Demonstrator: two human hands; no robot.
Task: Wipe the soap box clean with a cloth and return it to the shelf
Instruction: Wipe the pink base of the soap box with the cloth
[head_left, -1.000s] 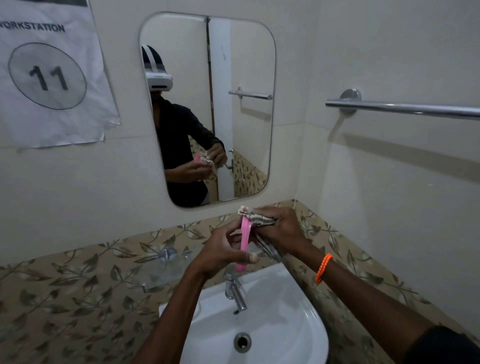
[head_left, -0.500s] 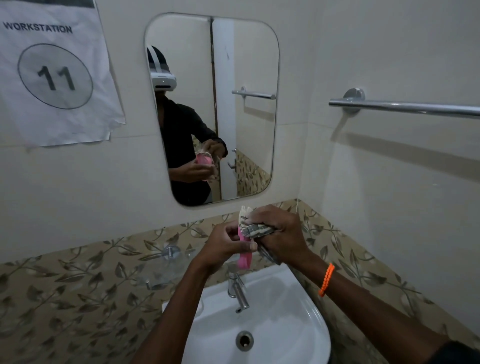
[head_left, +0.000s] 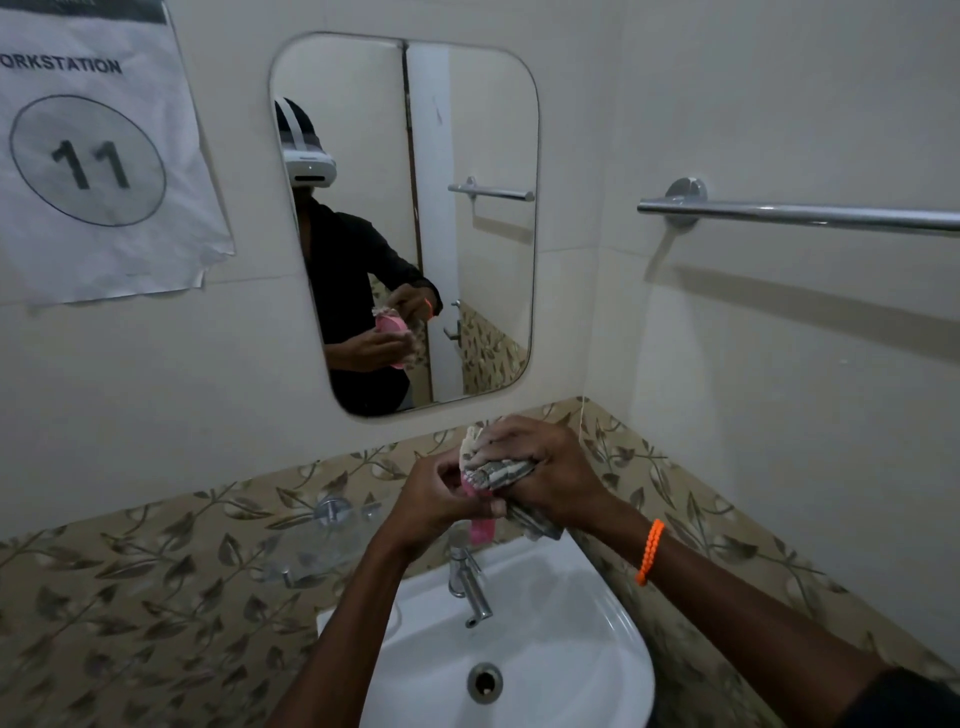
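Note:
A pink soap box is held upright above the tap, and my fingers and the cloth cover most of it. My left hand grips it from the left side. My right hand is closed on a striped grey and white cloth that is pressed against the top of the box. The mirror reflects the pink box and the cloth between both hands. A clear shelf on the wall left of the tap is faint and hard to make out.
A white basin with a chrome tap lies below the hands. A chrome towel rail runs along the right wall. A paper sign reading 11 hangs at the upper left. Leaf-patterned tiles band the walls.
The cloth in my right hand has slid down over the top of the soap box, hiding more of the pink. Both hands stay at about the same place above the tap.

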